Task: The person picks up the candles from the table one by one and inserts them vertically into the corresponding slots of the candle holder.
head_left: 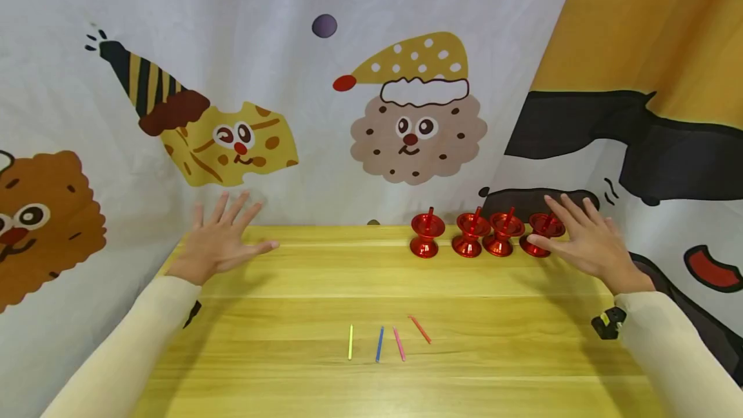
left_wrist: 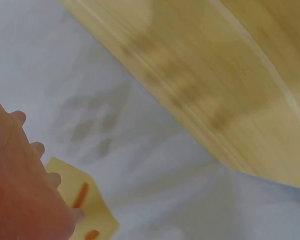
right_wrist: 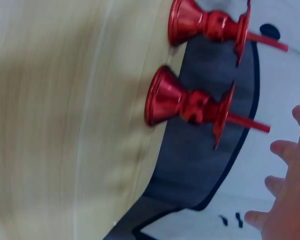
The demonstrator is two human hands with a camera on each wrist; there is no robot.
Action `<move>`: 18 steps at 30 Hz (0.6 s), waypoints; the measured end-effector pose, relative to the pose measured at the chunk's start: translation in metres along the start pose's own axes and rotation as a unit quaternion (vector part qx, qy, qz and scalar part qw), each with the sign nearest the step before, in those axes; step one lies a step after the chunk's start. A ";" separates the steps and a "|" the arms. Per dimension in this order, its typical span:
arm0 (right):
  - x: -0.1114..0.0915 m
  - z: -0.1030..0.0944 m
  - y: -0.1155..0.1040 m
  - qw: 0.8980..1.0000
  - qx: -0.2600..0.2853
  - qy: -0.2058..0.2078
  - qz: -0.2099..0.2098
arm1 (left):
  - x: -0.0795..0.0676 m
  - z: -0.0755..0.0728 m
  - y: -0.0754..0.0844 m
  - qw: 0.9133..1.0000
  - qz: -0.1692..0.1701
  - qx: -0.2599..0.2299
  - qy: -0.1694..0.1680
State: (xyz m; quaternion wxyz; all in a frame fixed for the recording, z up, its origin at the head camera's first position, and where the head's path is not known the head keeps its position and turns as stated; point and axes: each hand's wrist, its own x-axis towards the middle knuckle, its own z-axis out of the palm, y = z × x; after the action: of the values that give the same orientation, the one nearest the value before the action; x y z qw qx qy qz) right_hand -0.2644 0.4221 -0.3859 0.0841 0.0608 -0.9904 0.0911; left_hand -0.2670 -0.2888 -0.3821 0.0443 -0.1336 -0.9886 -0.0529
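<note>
My left hand (head_left: 217,240) is held over the table's back left corner, fingers straight and spread, touching nothing. My right hand (head_left: 589,247) is spread the same way at the back right, its thumb overlapping the rightmost red holder (head_left: 550,224) in the head view. The right wrist view shows a gap between these fingers and a shiny red candle-holder-like stand (right_wrist: 192,106) with a thin red stem on top. Several such stands line the back edge, the leftmost stand (head_left: 426,237) a little apart. Thin candle-like sticks lie in front: yellow (head_left: 351,342), blue (head_left: 380,344), pink (head_left: 398,344) and red (head_left: 420,329).
The wooden table (head_left: 278,328) ends against a white printed curtain (head_left: 278,31) with cartoon biscuits and cheese. More curtain cloth (head_left: 35,353) borders the left side, and a yellow, black and white part (head_left: 638,31) hangs at the right.
</note>
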 end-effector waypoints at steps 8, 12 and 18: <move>-0.004 0.008 -0.029 0.999 0.013 0.035 -0.039 | 0.001 0.006 0.031 0.999 0.032 -0.024 0.029; -0.008 0.013 -0.046 0.996 0.020 0.055 -0.065 | 0.003 0.012 0.050 0.996 0.046 -0.048 0.053; -0.007 0.022 -0.077 0.991 0.043 0.077 -0.101 | 0.004 0.024 0.077 0.993 0.051 -0.075 0.072</move>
State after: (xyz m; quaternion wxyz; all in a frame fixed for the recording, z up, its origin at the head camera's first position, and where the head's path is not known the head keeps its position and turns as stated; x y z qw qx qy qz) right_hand -0.2503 0.3431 -0.3952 0.1662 0.1570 -0.9650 0.1287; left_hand -0.2515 -0.2116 -0.3982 0.1075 -0.1829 -0.9680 -0.1339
